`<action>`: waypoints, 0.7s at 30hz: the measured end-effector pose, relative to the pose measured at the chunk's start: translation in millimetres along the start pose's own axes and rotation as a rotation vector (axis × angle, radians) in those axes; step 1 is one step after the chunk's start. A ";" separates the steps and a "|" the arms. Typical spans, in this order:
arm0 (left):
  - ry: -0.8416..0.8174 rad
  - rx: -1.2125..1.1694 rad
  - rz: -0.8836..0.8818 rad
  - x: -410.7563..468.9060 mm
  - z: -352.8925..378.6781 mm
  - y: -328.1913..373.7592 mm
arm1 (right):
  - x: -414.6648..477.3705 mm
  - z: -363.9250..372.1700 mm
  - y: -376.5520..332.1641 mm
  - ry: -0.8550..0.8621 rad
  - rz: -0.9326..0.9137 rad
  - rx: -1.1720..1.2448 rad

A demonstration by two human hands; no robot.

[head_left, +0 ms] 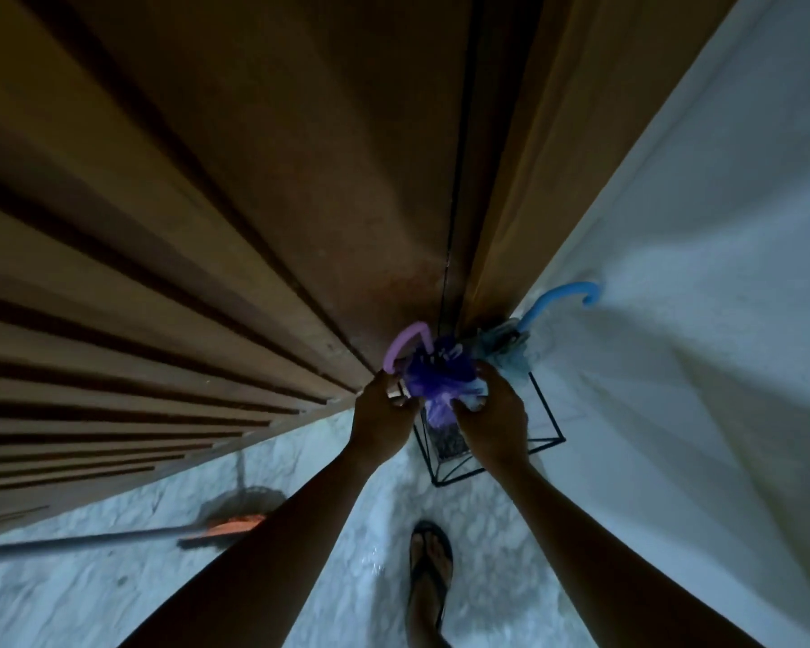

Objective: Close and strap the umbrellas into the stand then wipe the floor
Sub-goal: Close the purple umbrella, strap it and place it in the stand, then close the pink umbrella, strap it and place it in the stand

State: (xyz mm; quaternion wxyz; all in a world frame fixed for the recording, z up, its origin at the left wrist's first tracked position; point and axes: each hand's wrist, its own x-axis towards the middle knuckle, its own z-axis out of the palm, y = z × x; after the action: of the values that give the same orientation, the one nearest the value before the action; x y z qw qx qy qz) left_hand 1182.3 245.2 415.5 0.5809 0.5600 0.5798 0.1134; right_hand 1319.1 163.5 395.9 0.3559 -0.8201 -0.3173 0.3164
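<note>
A purple umbrella (440, 374) with a lilac hooked handle stands in a black wire stand (550, 425) in the corner by the door. My left hand (382, 413) holds its folded cloth from the left. From the right, my right hand (496, 413) grips the same cloth with curled fingers. A light blue umbrella (550, 304) with a blue hooked handle stands in the stand behind it and leans on the white wall.
A brown wooden door (253, 226) fills the left and top. A mop with an orange head (235, 530) and dark pole lies on the pale marble floor (113, 596) at the left. My foot in a black flip-flop (431, 572) stands below the stand.
</note>
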 end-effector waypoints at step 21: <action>0.844 -0.215 -0.272 -659.3 -327.4 -220.5 | -577.9 191.4 -243.5 -1.039 -0.492 -0.161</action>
State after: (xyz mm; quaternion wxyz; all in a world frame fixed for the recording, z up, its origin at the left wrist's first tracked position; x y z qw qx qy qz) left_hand 607.0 -176.4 701.5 0.3579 0.3201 0.8191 0.3138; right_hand 758.8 -61.3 651.7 0.1530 -0.4839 -0.6547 0.5602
